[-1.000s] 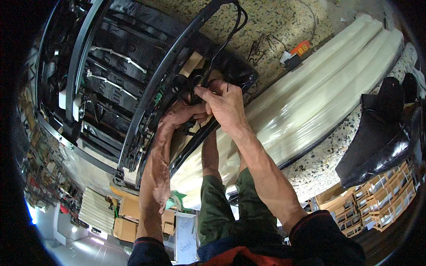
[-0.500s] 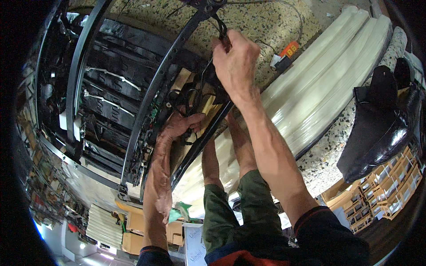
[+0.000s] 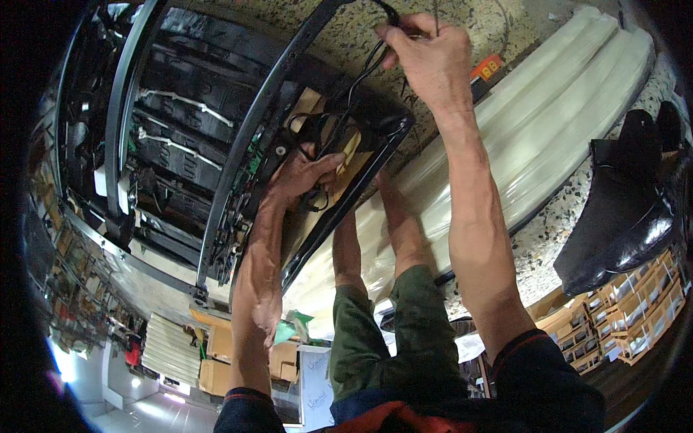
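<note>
My right hand [image 3: 437,63] is raised at the top, its fingers closed on a black cable [image 3: 366,68] that runs down to the left. Lower down, my left hand [image 3: 307,173] is closed beside looped black cables [image 3: 310,128], thumb stretched to the right; the loops pass about its fingers, and part of its grip is hidden. Both hands are at a black metal frame [image 3: 253,119] that holds dark panels [image 3: 188,108] with two white strips. Between the frame's bars, a wooden piece [image 3: 307,105] and a yellow piece [image 3: 351,148] show under the cables.
An orange socket block [image 3: 487,68] lies on the speckled floor. Long pale plastic-wrapped bundles [image 3: 534,123] stretch along the right, beside a shiny black padded piece [image 3: 624,195]. Stacked wooden crates [image 3: 635,310] stand at the lower right. A black bar [image 3: 346,206] crosses near my legs.
My right hand has moved to the right and up, drawing the black cable out into a longer line. The left hand has shifted slightly right and up among the loops.
</note>
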`<action>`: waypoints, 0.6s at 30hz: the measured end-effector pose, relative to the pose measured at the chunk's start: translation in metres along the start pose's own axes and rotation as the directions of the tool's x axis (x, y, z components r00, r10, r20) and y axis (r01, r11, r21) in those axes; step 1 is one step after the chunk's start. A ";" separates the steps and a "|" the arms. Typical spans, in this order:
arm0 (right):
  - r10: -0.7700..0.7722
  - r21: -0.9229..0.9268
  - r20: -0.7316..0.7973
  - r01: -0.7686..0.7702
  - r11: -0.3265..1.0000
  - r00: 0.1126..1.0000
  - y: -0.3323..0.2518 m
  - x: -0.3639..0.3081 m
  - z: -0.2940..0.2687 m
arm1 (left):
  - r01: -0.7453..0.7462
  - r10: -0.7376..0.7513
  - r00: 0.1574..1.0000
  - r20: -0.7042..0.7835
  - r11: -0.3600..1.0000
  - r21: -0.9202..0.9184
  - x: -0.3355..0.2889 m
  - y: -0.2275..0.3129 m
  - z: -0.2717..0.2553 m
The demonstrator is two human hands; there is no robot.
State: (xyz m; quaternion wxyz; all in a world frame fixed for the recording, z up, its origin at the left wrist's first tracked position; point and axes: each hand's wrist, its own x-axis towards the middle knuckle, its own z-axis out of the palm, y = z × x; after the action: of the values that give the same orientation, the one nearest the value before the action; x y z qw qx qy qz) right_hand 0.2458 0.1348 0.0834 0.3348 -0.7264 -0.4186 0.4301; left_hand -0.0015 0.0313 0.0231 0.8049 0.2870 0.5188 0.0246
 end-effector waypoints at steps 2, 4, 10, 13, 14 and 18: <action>-0.175 -0.206 -0.123 0.147 0.967 0.977 0.013 -0.005 -0.003 | -0.003 0.005 1.000 0.031 0.997 -0.071 0.004 -0.008 0.000; 0.046 -0.127 0.010 -0.044 0.991 0.999 0.001 -0.037 -0.001 | -0.011 0.013 1.000 0.026 0.995 -0.100 0.001 -0.018 -0.007; 0.339 -0.165 0.331 -0.299 0.940 0.881 0.025 -0.139 0.049 | -0.070 0.076 0.996 -0.048 0.991 0.114 0.002 -0.018 -0.005; 0.382 -0.225 0.199 -0.337 0.914 0.902 0.019 -0.142 0.081 | -0.284 0.363 0.920 -0.151 0.880 0.382 0.005 -0.046 -0.011; 0.412 -0.268 0.151 -0.364 0.892 0.899 0.013 -0.135 0.082 | -0.256 0.332 0.936 -0.120 0.873 0.416 0.009 -0.051 -0.009; 0.478 -0.227 0.097 -0.448 0.865 0.873 0.009 -0.124 0.076 | -0.065 0.143 0.987 -0.077 0.781 0.621 0.000 -0.009 0.000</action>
State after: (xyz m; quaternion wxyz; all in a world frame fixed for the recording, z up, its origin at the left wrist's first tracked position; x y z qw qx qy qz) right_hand 0.1451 0.0296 0.0871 0.1154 -0.8008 -0.2959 0.5077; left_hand -0.0038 0.0235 0.0185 0.6320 0.5599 0.5291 -0.0842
